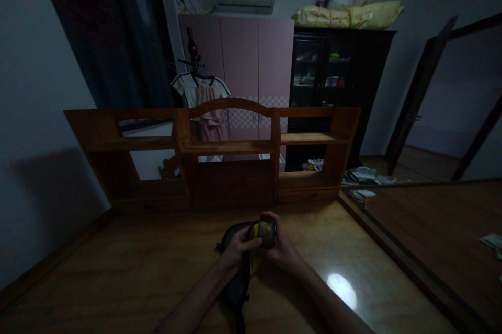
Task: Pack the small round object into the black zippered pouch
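Note:
Both hands are together over the middle of the wooden desk. My left hand [235, 249] is closed at the edge of a dark bag [234, 288], its thumb lying against a round, yellowish-green item with a dark rim [266, 231]. Around the far and right side of that item curl the fingers of my right hand [280, 248]. Dim light hides its exact kind. The bag lies limp on the desk under my left wrist, with a strap running toward me. Yellow material [254, 263] shows below the hands, partly covered by them.
A wooden shelf unit [231, 147] with open compartments stands along the desk's [157, 266] far edge. A raised wooden rim [392, 248] bounds the right side. Behind are a pink wardrobe [239, 57], hanging clothes [207, 96] and a dark cabinet [368, 72]. A wall flanks the left.

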{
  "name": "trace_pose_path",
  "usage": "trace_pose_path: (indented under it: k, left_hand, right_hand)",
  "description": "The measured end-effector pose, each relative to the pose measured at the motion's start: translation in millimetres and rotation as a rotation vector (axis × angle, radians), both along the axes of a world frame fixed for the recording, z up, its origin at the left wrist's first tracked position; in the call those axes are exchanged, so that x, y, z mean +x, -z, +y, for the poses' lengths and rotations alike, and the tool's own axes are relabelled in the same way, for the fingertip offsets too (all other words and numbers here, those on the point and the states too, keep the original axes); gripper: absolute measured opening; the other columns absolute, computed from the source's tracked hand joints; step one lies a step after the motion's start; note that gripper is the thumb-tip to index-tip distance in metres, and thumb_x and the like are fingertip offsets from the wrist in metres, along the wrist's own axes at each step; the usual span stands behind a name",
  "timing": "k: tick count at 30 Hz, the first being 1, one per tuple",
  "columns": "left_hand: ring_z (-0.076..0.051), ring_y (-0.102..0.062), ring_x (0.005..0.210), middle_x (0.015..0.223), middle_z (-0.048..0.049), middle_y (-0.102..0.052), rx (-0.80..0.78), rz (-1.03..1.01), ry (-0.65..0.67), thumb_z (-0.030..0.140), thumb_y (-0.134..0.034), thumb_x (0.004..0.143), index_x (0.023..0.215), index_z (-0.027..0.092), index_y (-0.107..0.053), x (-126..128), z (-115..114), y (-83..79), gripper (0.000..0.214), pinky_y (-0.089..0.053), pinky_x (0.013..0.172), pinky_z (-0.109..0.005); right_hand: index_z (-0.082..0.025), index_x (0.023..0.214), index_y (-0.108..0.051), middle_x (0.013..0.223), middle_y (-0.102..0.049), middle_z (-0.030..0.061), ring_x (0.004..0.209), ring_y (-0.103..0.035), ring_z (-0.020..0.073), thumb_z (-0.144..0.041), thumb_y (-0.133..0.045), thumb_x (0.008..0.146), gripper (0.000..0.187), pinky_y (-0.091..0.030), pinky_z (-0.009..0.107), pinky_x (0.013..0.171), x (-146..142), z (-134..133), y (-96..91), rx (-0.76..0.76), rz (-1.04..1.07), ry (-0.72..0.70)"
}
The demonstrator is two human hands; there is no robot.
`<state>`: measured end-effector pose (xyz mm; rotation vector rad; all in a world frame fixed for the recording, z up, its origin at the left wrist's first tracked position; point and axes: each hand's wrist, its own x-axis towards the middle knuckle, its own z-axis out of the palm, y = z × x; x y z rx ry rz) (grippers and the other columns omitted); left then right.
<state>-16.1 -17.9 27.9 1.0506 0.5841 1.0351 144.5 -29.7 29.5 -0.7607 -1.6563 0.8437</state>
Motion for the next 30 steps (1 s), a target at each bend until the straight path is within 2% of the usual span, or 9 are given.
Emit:
trace_pose_path:
  k: [2,5,7,11,14,17,21,26,30]
  left_hand:
    - [-0.023,-0.065,0.091,0.101,-0.011,-0.069,-0.044,-0.046,0.022,0.024,-0.076,0.069,0.108,0.012,-0.064,0,0,0.2,0.042,-0.048,0.084,-0.031]
    - [-0.023,-0.065,0.091,0.101,-0.0109,-0.068,-0.062,-0.081,0.008,0.026,-0.074,0.073,0.108,0.013,-0.063,2,2,3.0,0.039,-0.048,0.085,-0.032]
    - [-0.023,-0.064,0.091,0.101,-0.0109,-0.068,-0.043,-0.087,-0.017,0.028,-0.074,0.072,0.108,0.013,-0.063,3,5,7.4,0.041,-0.048,0.084,-0.032]
    - [-0.023,-0.063,0.09,0.1,-0.0098,-0.068,0.031,-0.004,-0.103,0.025,-0.079,0.065,0.105,0.012,-0.063,5,9,14.0,0.045,-0.048,0.081,-0.03]
    - [-0.023,-0.063,0.09,0.099,-0.0087,-0.068,0.107,0.108,-0.137,0.026,-0.079,0.065,0.105,0.012,-0.064,4,8,9.8,0.044,-0.048,0.08,-0.029]
    - [-0.024,-0.063,0.091,0.099,-0.0076,-0.069,0.2,0.238,-0.17,0.028,-0.08,0.063,0.105,0.013,-0.065,2,4,1.7,0.047,-0.048,0.08,-0.028]
    - [-0.027,-0.063,0.093,0.099,-0.0081,-0.07,0.269,0.418,-0.217,0.032,-0.082,0.058,0.105,0.013,-0.066,-1,0,-3.3,0.053,-0.048,0.081,-0.031]
    - [-0.031,-0.061,0.095,0.096,-0.0089,-0.07,0.272,0.609,-0.363,0.034,-0.086,0.046,0.097,0.013,-0.068,-1,-3,-7.5,0.059,-0.046,0.081,-0.033]
    - [-0.025,-0.062,0.083,0.083,-0.0031,-0.068,0.349,0.59,-0.314,0.035,-0.085,0.049,0.088,0.015,-0.067,0,-7,-13.5,0.047,-0.046,0.073,-0.028]
  right_hand:
    - [-0.025,0.131,-0.034,0.12,-0.048,0.0087,0.104,-0.054,0.0231,-0.02,-0.071,0.069,0.073,-0.047,0.036,0.089,1,0,-1.7,0.067,-0.036,0.035]
    - [-0.025,0.13,-0.038,0.133,-0.039,0.0094,0.125,-0.04,0.0259,-0.015,-0.067,0.069,0.068,-0.034,0.041,0.105,2,1,-3.0,0.163,-0.117,0.071]
    - [-0.025,0.13,-0.039,0.139,-0.034,0.0096,0.131,-0.033,0.0257,-0.013,-0.065,0.07,0.066,-0.03,0.041,0.108,3,1,-2.8,0.179,-0.188,0.064]
    - [-0.025,0.131,-0.04,0.146,-0.025,0.0097,0.134,-0.029,0.0255,-0.013,-0.065,0.07,0.067,-0.032,0.04,0.108,1,0,-1.0,0.172,-0.268,0.022]
    - [-0.026,0.135,-0.036,0.147,-0.025,0.0092,0.134,-0.029,0.0254,-0.014,-0.066,0.07,0.073,-0.031,0.041,0.108,1,0,-0.1,0.168,-0.253,0.014]
    - [-0.027,0.141,-0.025,0.146,-0.028,0.0084,0.134,-0.03,0.0255,-0.016,-0.066,0.07,0.083,-0.029,0.043,0.109,1,3,1.8,0.17,-0.202,0.02]
    - [-0.028,0.144,-0.014,0.144,-0.031,0.0078,0.129,-0.036,0.0259,-0.016,-0.071,0.063,0.1,-0.033,0.043,0.107,2,5,4.7,0.146,-0.14,0.004]
    - [-0.028,0.145,-0.015,0.136,-0.04,0.0092,0.122,-0.044,0.0259,-0.017,-0.075,0.062,0.103,-0.036,0.042,0.104,3,0,2.4,0.116,-0.108,-0.003]
    - [-0.025,0.143,-0.023,0.127,-0.047,0.0099,0.115,-0.05,0.0273,-0.018,-0.078,0.058,0.101,-0.04,0.044,0.099,1,-1,4.0,0.061,-0.049,-0.008]
